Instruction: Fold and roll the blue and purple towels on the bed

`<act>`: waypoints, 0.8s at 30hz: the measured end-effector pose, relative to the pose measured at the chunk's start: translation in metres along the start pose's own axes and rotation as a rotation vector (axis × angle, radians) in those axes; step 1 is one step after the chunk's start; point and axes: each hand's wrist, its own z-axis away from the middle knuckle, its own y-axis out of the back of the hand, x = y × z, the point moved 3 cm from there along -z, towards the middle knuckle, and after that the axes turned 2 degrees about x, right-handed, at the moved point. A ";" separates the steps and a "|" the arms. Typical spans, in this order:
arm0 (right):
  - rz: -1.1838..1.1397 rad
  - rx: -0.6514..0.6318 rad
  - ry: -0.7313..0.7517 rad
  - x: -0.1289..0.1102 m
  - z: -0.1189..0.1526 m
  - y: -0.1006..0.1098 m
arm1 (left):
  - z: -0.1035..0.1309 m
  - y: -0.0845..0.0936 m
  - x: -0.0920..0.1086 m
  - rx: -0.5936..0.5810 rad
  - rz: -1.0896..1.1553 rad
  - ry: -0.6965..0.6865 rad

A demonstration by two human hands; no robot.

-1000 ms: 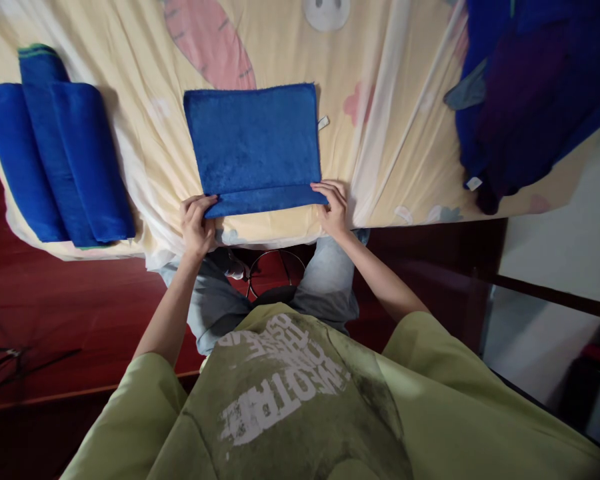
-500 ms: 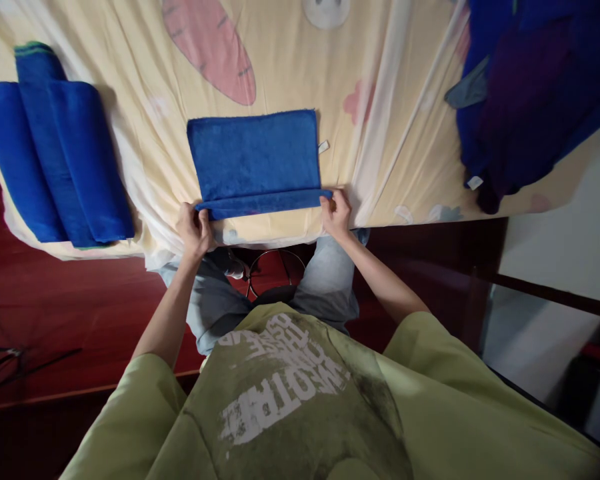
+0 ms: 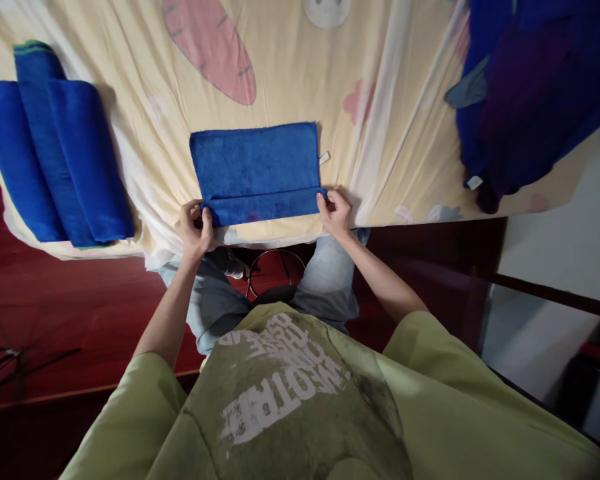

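A blue towel (image 3: 258, 159) lies flat in front of me, its near edge turned over in a long strip. A small white tag sticks out from its right side. At the near left corner my left hand (image 3: 194, 227) pinches the folded strip between thumb and fingers. My right hand (image 3: 336, 210) grips the strip's other end, near the right corner. Both hands rest close to the sheet, and the cloth stretches straight between them.
Several rolled blue towels (image 3: 87, 160) lie side by side at the left. A heap of dark blue cloths (image 3: 525, 100) sits at the right. Beneath everything is a yellow patterned sheet (image 3: 290, 73), whose near edge runs just before my knees. A wire-legged stand (image 3: 10, 350) is on the red floor.
The towel's far edge has come nearer to me. The folded strip looks wider and flatter now. Both hands keep their hold almost in place.
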 end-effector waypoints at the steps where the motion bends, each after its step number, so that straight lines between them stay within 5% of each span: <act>1: 0.009 0.000 0.005 0.000 0.000 0.000 | 0.000 0.000 0.001 0.001 -0.003 -0.003; 24: 0.009 -0.017 -0.003 0.001 0.000 -0.002 | -0.003 0.001 0.005 0.012 -0.039 0.001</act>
